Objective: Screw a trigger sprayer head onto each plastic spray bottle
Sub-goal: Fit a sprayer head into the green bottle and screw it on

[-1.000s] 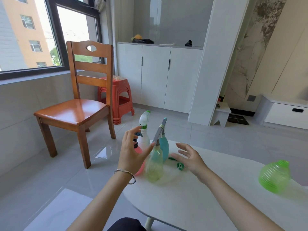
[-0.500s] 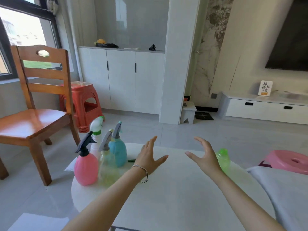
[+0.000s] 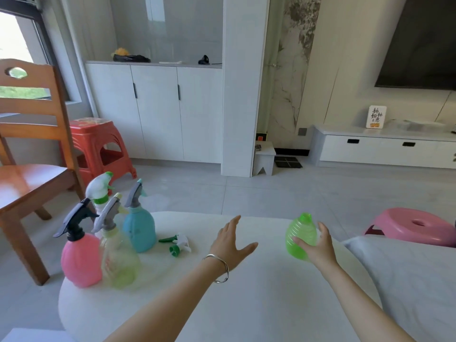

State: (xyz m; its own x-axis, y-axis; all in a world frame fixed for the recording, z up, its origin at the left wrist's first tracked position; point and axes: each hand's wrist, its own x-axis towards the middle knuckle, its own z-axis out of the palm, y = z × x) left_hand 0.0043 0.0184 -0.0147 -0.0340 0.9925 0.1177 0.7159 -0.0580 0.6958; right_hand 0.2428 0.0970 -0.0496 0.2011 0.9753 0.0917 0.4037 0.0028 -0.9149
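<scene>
Fingers (image 3: 323, 229) of the right hand (image 3: 318, 250) curl round the ribbed translucent green plastic bottle (image 3: 299, 233), right of centre in the frame, upright over the white tabletop (image 3: 259, 304) with its neck bare. At centre the left hand (image 3: 232, 245) hovers with fingers spread, holding nothing. At lower left four bottles already wear trigger heads: a pink plastic bottle (image 3: 80, 260), a pale yellow-green plastic bottle (image 3: 118, 260), a blue plastic bottle (image 3: 139, 230) and a white bottle (image 3: 100, 188) behind them. Just right of that cluster a loose white-and-green trigger sprayer head (image 3: 176, 243) lies on its side. Four look finished; this last pairing remains.
</scene>
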